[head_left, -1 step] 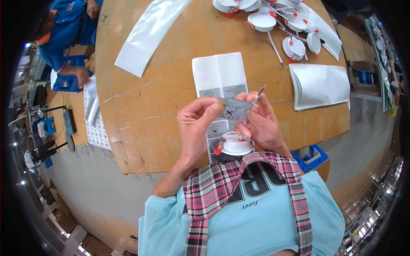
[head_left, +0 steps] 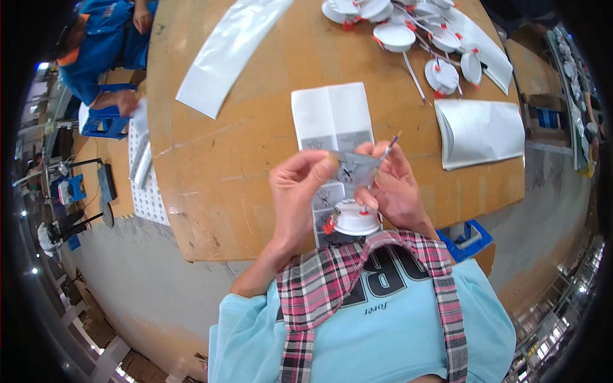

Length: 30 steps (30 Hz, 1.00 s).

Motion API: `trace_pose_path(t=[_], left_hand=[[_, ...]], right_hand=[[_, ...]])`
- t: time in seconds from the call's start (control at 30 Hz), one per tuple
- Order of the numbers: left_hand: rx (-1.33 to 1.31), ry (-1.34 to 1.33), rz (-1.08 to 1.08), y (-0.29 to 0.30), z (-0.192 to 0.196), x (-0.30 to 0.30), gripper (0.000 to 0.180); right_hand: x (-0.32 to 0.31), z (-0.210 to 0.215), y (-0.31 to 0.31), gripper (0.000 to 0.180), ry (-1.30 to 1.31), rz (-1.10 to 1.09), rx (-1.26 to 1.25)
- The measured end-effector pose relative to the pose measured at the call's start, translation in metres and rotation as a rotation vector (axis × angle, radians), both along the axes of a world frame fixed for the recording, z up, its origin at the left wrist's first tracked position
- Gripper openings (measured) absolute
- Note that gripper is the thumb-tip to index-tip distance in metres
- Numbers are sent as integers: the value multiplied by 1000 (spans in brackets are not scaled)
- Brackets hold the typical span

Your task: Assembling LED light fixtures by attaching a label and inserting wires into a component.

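Note:
Between my hands a small grey printed label (head_left: 355, 171) is held up, slightly tilted. My left hand (head_left: 299, 191) is closed, pinching its left edge between thumb and forefinger. My right hand (head_left: 397, 191) is closed around the white cable (head_left: 388, 152) of a downlight, at the label's right edge. Coloured wire ends stick out above the fingers. Below hangs the round white downlight (head_left: 357, 220) with red clips, close to my apron. Whether the label touches the cable is hidden by my fingers. Under my hands lies a long sheet of labels (head_left: 329, 112), its top part blank white.
Several white downlights (head_left: 394, 37) with red clips and cables lie at the back right. A stack of white sheets (head_left: 480, 133) is on the right, a glossy white strip (head_left: 233, 54) at the back left. A co-worker in blue (head_left: 115, 38) sits beyond the table's left edge (head_left: 153, 127).
The whole view has shifted slightly. My hands keep the same hold on the label and cable. The co-worker's hand at the left has moved a little.

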<state>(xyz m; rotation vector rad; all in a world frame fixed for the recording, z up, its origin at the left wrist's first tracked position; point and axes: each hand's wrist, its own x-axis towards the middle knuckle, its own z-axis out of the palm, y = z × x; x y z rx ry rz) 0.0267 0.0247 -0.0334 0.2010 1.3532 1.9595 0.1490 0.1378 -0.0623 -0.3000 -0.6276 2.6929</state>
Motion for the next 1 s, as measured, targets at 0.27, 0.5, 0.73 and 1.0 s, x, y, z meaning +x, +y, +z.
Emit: trace_pose_path(t=[0.27,0.5,0.73,1.0], left_hand=[[-29,168,29,6,-4,-17,13],[36,284,176,55,-10,-72,17],[146,276,297,76,-29,-112,31],[158,134,-15,100,-25,-98,21]], right_hand=[[-27,21,19,19,-263,64,373],[-99,31,54,17,-279,-111,713],[-124,29,94,14,-393,-433,777],[-134,32,72,24,-325,-365,838]])
